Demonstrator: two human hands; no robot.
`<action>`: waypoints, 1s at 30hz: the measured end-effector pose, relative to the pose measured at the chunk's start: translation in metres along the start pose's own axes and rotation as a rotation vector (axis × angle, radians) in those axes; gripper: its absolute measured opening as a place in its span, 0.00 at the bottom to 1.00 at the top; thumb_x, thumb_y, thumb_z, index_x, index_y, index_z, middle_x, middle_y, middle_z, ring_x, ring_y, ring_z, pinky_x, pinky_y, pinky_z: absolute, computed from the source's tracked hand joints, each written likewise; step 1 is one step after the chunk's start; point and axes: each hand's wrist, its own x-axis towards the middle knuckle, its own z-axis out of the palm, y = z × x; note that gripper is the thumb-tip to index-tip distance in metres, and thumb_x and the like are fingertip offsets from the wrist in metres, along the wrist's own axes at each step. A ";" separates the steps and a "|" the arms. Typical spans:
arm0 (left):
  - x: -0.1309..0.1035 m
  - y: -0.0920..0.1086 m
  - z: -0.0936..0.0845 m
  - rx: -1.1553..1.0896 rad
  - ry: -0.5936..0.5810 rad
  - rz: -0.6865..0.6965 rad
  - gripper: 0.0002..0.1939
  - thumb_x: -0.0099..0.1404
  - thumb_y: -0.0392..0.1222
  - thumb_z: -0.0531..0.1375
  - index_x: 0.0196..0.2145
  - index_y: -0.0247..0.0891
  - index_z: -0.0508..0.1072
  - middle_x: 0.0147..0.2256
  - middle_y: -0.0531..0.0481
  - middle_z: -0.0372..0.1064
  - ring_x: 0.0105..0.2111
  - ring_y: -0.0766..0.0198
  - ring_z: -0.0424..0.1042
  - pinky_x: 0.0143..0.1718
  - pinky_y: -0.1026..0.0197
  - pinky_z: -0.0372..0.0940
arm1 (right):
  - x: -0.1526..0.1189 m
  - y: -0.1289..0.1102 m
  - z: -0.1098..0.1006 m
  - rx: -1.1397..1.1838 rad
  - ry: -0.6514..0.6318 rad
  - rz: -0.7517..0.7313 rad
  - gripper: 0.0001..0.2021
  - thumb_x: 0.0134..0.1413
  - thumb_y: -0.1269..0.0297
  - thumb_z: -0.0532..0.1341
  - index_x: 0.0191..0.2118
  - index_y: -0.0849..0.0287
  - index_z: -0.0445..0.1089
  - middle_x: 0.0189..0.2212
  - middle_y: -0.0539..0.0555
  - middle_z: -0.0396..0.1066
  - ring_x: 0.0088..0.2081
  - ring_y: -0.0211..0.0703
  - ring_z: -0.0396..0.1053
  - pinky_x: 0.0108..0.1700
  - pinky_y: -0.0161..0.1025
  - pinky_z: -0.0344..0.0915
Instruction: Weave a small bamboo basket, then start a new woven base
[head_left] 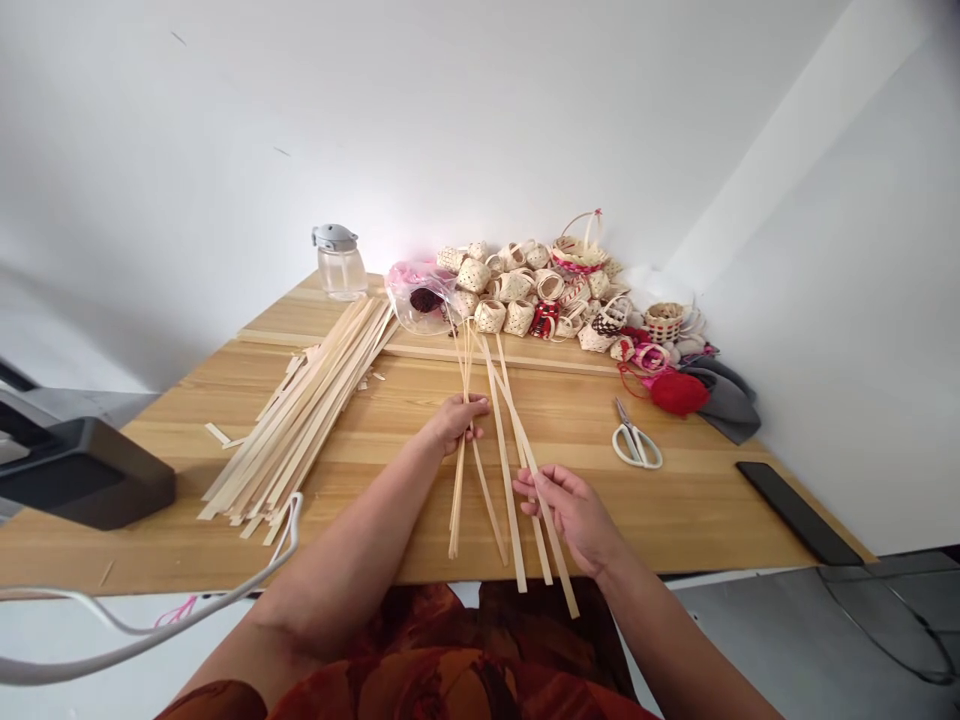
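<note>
My left hand is closed around a small bunch of thin, pale bamboo strips, their ends pointing toward me and away. My right hand pinches one flat bamboo strip between thumb and fingers; its near end reaches past the table's front edge. Between my hands, two more flat strips lie on the table, one passing under my right fingers. Left of my arm is a large pile of bamboo strips.
Many small woven baskets are heaped along the back beside a clear plastic bag. White-handled scissors, red yarn and a black phone-like slab lie to the right. A lidded glass jug stands back left; a white cable crosses the front left.
</note>
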 end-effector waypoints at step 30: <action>-0.029 0.022 -0.037 -0.121 0.044 0.013 0.11 0.65 0.45 0.61 0.36 0.35 0.65 0.30 0.49 0.72 0.14 0.73 0.64 0.09 0.71 0.50 | 0.057 -0.009 0.049 -0.581 0.003 0.048 0.07 0.54 0.64 0.63 0.38 0.57 0.66 0.19 0.43 0.67 0.16 0.34 0.65 0.10 0.28 0.52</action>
